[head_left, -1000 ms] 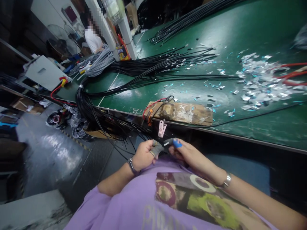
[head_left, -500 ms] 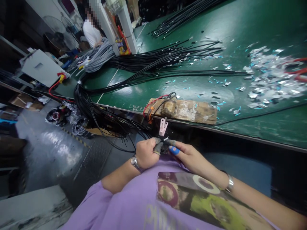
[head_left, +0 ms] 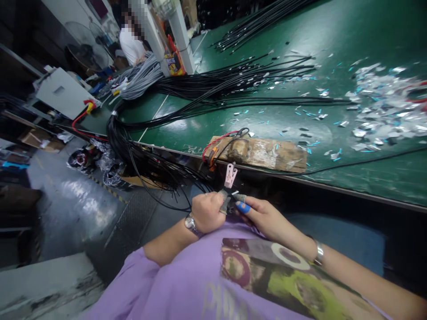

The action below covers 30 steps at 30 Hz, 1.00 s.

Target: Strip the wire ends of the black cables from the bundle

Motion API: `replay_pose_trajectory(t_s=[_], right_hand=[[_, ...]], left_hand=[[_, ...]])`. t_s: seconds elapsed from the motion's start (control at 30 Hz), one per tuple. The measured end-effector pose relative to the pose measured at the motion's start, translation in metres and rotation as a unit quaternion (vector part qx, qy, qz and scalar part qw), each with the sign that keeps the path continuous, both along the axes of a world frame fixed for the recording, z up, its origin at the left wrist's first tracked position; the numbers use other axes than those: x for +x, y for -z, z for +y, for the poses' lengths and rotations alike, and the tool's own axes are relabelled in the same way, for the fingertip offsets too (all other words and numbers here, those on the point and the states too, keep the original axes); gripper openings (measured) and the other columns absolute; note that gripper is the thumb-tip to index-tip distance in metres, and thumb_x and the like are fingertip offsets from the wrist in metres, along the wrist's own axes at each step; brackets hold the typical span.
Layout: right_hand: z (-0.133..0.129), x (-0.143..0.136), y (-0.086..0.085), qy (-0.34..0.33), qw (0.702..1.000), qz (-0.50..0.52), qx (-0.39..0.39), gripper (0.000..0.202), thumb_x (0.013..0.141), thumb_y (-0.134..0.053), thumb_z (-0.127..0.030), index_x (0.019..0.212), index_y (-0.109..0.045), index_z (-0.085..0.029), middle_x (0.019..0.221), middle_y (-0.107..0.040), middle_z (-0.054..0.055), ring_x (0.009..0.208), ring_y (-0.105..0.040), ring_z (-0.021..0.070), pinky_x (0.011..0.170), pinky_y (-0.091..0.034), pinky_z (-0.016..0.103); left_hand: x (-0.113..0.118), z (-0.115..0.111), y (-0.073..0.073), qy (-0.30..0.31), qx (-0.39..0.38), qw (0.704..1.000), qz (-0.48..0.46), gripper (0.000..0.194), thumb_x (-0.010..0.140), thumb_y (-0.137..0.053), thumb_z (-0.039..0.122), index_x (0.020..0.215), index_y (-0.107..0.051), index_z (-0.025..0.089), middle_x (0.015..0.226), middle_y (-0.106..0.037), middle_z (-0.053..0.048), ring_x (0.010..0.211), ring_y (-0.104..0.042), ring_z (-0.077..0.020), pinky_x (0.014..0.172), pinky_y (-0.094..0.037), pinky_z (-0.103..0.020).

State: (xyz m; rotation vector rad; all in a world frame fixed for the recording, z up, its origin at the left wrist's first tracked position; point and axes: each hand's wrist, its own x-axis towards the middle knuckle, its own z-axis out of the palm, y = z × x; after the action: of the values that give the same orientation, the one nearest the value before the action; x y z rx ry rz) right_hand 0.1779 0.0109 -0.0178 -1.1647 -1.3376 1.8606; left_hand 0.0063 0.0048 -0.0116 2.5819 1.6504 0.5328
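Note:
My left hand (head_left: 207, 212) is closed in a pinch around a black cable (head_left: 176, 208), with grey covers on its fingertips. Close by on the right, my right hand (head_left: 265, 215) is also pinched; blue wraps one finger, and what it grips is too small and dark to name. A small white tip (head_left: 235, 193) shows between the hands. Just above them, a pink clothespin (head_left: 230, 175) hangs at the table edge. Behind it lies a wooden block (head_left: 276, 153) with a red cord and an orange piece at its left end.
The green table (head_left: 367, 178) carries black cable bundles (head_left: 200, 86), a grey bundle (head_left: 143, 80) and silvery scraps (head_left: 383, 106). More black cables (head_left: 133, 149) droop over its edge. A person (head_left: 131, 44) in white is at the back left.
The whole view has shifted slightly, so the table things appear a little farther right. Both hands remain close together; the white tip between them sits slightly lower relative to the clothespin.

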Motion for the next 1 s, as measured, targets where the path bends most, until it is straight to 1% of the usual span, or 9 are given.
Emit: replay_pose_trajectory(t_s=[0.13,0.23,0.47,0.63,0.73,0.8,0.83,0.9,1.0], right_hand=[[0.000,0.001,0.001,0.024,0.998,0.017,-0.055,0.054,0.060,-0.061,-0.073,0.057,-0.048,-0.020,0.048,-0.040,-0.005,0.043,-0.031,0.0082,0.040,-0.024,0.023],[0.001,0.001,0.005,0.039,0.996,0.026,-0.078,0.053,0.058,-0.065,-0.070,0.055,-0.046,-0.021,0.048,-0.039,-0.005,0.043,-0.031,0.0088,0.039,-0.024,0.023],[0.002,0.003,0.005,0.027,0.998,0.002,-0.055,0.053,0.063,-0.060,-0.071,0.052,-0.045,-0.022,0.045,-0.037,-0.004,0.041,-0.030,0.0099,0.039,-0.023,0.024],[0.003,0.002,0.000,0.033,0.999,-0.026,-0.010,0.054,0.061,-0.060,-0.074,0.052,-0.050,-0.021,0.044,-0.039,-0.004,0.042,-0.030,0.0099,0.040,-0.024,0.025],[0.005,0.002,-0.003,0.031,0.998,-0.034,0.043,0.050,0.062,-0.062,-0.070,0.055,-0.055,-0.021,0.049,-0.047,-0.002,0.046,-0.037,0.0113,0.045,-0.034,0.026],[0.006,0.001,-0.004,0.022,0.996,-0.027,0.079,0.047,0.066,-0.060,-0.067,0.062,-0.061,-0.020,0.058,-0.058,0.000,0.055,-0.048,0.0152,0.055,-0.044,0.029],[0.006,0.001,-0.004,0.015,0.995,-0.026,0.095,0.045,0.069,-0.058,-0.064,0.066,-0.064,-0.020,0.063,-0.062,0.001,0.061,-0.053,0.0175,0.061,-0.047,0.031],[0.007,0.002,-0.002,0.000,0.992,-0.029,0.124,0.041,0.075,-0.054,-0.058,0.075,-0.068,-0.019,0.071,-0.067,0.003,0.071,-0.059,0.0208,0.071,-0.049,0.034],[0.006,0.002,0.001,-0.016,0.986,-0.047,0.157,0.038,0.081,-0.049,-0.050,0.081,-0.069,-0.018,0.077,-0.070,0.004,0.074,-0.061,0.0216,0.072,-0.050,0.033]], left_hand=[[0.006,0.005,0.003,0.032,-0.037,0.999,0.024,0.014,0.073,-0.049,0.019,0.079,-0.062,0.017,0.064,-0.060,-0.006,0.060,-0.057,-0.0181,0.052,-0.038,-0.027],[0.010,0.009,0.007,0.035,-0.049,0.997,0.043,0.014,0.071,-0.051,0.020,0.080,-0.061,0.018,0.065,-0.059,-0.006,0.061,-0.058,-0.0184,0.050,-0.037,-0.027],[0.015,0.012,0.004,0.017,-0.088,0.995,0.047,0.017,0.071,-0.054,0.019,0.086,-0.061,0.018,0.074,-0.065,-0.006,0.069,-0.062,-0.0187,0.054,-0.041,-0.026],[0.012,0.014,-0.005,-0.009,-0.167,0.986,-0.028,0.014,0.075,-0.054,0.021,0.087,-0.061,0.019,0.078,-0.068,-0.004,0.071,-0.063,-0.0180,0.057,-0.042,-0.025],[0.006,0.013,-0.012,-0.038,-0.215,0.969,-0.115,0.010,0.080,-0.051,0.024,0.078,-0.059,0.019,0.071,-0.065,-0.002,0.065,-0.060,-0.0155,0.059,-0.041,-0.024],[0.002,0.014,-0.014,-0.042,-0.255,0.944,-0.204,0.016,0.081,-0.051,0.028,0.070,-0.055,0.018,0.064,-0.061,-0.001,0.060,-0.055,-0.0131,0.057,-0.040,-0.023],[0.001,0.014,-0.014,-0.042,-0.294,0.917,-0.265,0.019,0.081,-0.051,0.030,0.067,-0.053,0.018,0.059,-0.057,0.001,0.055,-0.052,-0.0111,0.054,-0.038,-0.022],[0.001,0.015,-0.014,-0.067,-0.381,0.843,-0.375,0.028,0.080,-0.052,0.039,0.063,-0.048,0.018,0.047,-0.047,0.005,0.042,-0.041,-0.0073,0.045,-0.032,-0.020],[0.001,0.016,-0.015,-0.102,-0.478,0.735,-0.470,0.038,0.073,-0.058,0.052,0.062,-0.046,0.018,0.038,-0.038,0.009,0.031,-0.024,-0.0034,0.035,-0.017,-0.019]])
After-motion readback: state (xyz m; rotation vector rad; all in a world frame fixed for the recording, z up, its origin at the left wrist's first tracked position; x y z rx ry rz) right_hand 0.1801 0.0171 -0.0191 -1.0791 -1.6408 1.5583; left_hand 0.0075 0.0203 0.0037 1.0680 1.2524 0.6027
